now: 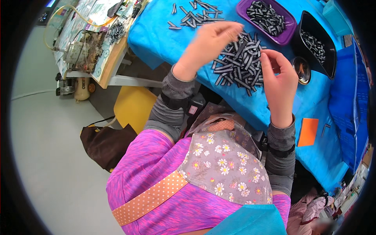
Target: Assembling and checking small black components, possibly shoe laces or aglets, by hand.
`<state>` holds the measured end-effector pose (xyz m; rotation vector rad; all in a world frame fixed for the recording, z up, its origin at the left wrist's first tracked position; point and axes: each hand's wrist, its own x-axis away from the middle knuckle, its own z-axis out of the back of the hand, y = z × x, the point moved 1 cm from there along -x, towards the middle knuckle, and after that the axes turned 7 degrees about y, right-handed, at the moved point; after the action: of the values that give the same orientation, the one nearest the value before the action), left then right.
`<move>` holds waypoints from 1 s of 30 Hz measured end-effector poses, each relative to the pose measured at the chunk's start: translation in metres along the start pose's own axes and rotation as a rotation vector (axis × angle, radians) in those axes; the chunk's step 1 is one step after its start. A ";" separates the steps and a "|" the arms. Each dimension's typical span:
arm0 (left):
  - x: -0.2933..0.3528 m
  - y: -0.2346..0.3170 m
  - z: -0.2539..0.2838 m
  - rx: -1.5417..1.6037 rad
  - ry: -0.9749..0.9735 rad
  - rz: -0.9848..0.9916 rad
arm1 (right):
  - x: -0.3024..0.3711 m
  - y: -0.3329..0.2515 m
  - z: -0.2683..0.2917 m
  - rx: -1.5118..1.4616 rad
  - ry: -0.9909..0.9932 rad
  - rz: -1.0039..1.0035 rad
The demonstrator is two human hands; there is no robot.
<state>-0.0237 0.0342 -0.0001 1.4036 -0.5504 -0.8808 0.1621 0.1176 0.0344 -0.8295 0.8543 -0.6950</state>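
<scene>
Blur is masking the left hand (206, 45), half-curled by the striped pile (242, 64); right of it, the right hand (280, 76) is nearly pinching; either's hold I cannot tell

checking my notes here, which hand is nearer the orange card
Right. The right hand is up and left of the orange card in the picture; the left hand is farther up and left, by the pile of strips.
</scene>
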 end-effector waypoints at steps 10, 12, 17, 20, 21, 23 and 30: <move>-0.072 -0.048 0.017 -0.972 0.039 -0.399 | 0.005 -0.009 0.000 -0.011 -0.030 0.078; -0.079 -0.046 0.014 -0.978 -0.072 -0.205 | 0.005 -0.009 0.003 -0.011 -0.023 0.092; -0.076 -0.043 0.025 -0.946 -0.049 -0.226 | 0.005 -0.006 0.006 -0.010 -0.013 0.094; -0.060 -0.009 0.023 -0.469 -0.040 -0.042 | 0.003 -0.004 0.006 -0.021 -0.012 0.094; -0.054 -0.004 0.021 -0.470 -0.039 -0.042 | 0.003 -0.004 0.005 -0.050 -0.020 0.050; -0.043 0.005 0.018 -0.195 -0.089 -0.163 | 0.001 -0.008 0.001 -0.082 -0.030 0.005; -0.014 0.037 0.003 -0.016 -0.354 -0.010 | -0.003 -0.001 -0.008 -0.163 0.044 0.041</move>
<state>-0.0272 0.0412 0.0392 1.2429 -0.8017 -1.1489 0.1535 0.1165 0.0333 -0.9420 0.9749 -0.6155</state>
